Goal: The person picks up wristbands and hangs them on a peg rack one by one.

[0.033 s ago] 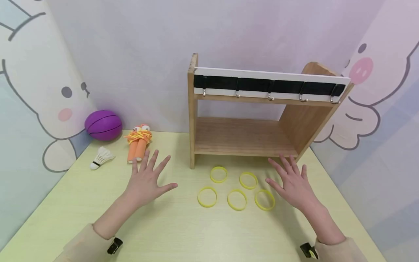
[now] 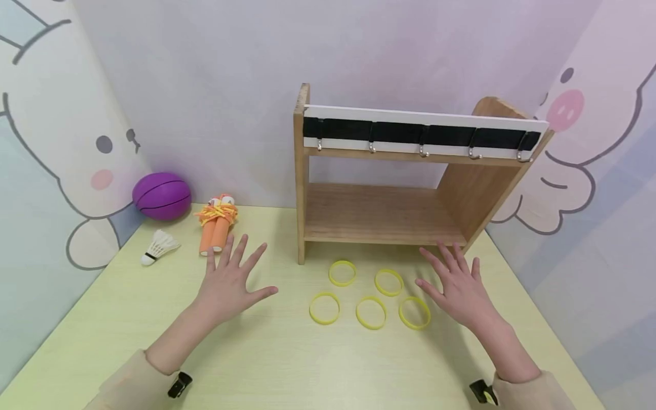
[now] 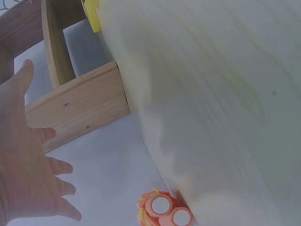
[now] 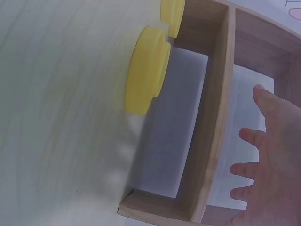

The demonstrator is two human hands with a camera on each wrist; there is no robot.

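Observation:
Both hands hover with fingers spread over the pale yellow-green table (image 2: pixel 328 370). My left hand (image 2: pixel 228 287) holds nothing; its fingertips appear just in front of an orange-handled jump rope (image 2: pixel 219 222). Nothing is in my right hand (image 2: pixel 461 293) either, which is beside the nearest yellow ring (image 2: pixel 415 327), apart from it. Several thin yellow rings lie flat between the hands, in front of a wooden shelf (image 2: pixel 384 210). In the right wrist view, a yellow ring (image 4: pixel 136 70) shows edge-on near the shelf. A white board (image 2: pixel 397 111) with a black strip and several metal hooks crosses the shelf's top front.
A purple ball (image 2: pixel 162 196) sits at the back left corner, with a white shuttlecock (image 2: pixel 160 246) in front of it. Walls (image 2: pixel 220 102) with cartoon prints enclose the table at the back and both sides.

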